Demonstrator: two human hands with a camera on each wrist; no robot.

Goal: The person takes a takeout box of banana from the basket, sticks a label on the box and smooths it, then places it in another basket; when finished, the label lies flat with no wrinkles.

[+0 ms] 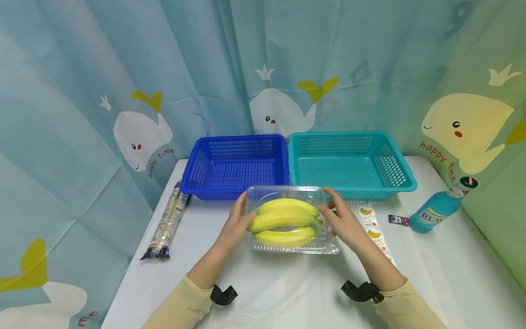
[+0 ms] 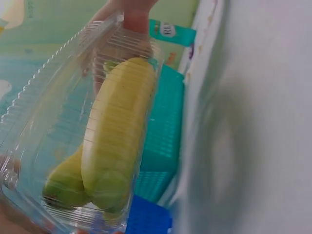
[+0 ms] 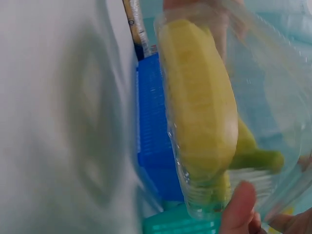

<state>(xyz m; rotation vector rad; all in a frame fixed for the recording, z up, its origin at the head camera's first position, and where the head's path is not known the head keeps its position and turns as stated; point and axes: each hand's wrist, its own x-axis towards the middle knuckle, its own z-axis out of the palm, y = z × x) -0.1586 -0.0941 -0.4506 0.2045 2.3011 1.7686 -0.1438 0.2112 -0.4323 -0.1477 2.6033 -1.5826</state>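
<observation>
Both hands hold a clear plastic clamshell box (image 1: 297, 250) up over the table, gripping it from its two sides. Yellow bananas (image 1: 285, 220) lie inside, visible through the transparent lid. My left hand (image 1: 236, 226) holds the left side, and my right hand (image 1: 344, 224) holds the right side with its thumb near the front face. In the left wrist view the bananas (image 2: 117, 131) press close to the box wall, and a shadow lies on the white table below. The right wrist view shows a thumb (image 3: 239, 207) against the box's end.
Behind the box stand a blue basket (image 1: 234, 192) and a teal basket (image 1: 353, 188), side by side. A long shiny packet (image 1: 169, 224) lies at left. To the right are a strip of banana stickers (image 1: 375, 233), a small purple packet (image 1: 397, 220) and a blue bottle (image 1: 437, 210).
</observation>
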